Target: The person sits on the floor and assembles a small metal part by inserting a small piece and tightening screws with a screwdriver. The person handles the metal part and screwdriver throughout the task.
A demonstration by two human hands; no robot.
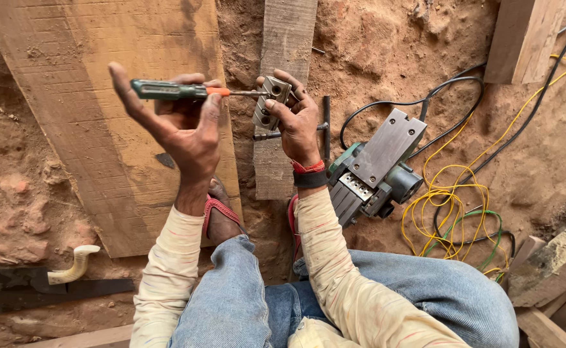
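My left hand (179, 129) grips a green-and-orange-handled screwdriver (173, 90), held level with its tip pointing right. That tip meets a small grey metal block with holes (271, 98), which my right hand (297, 125) holds up in its fingers. A red band and a black band circle my right wrist. Both hands hover above my knees, over wooden boards lying on the dirt.
An upturned green electric planer (376, 169) lies on the dirt to the right, amid black cable (418, 102) and tangled yellow wire (447, 200). A wide plank (89, 77) and a narrow board (283, 38) lie ahead. A saw with a pale handle (73, 267) rests at lower left.
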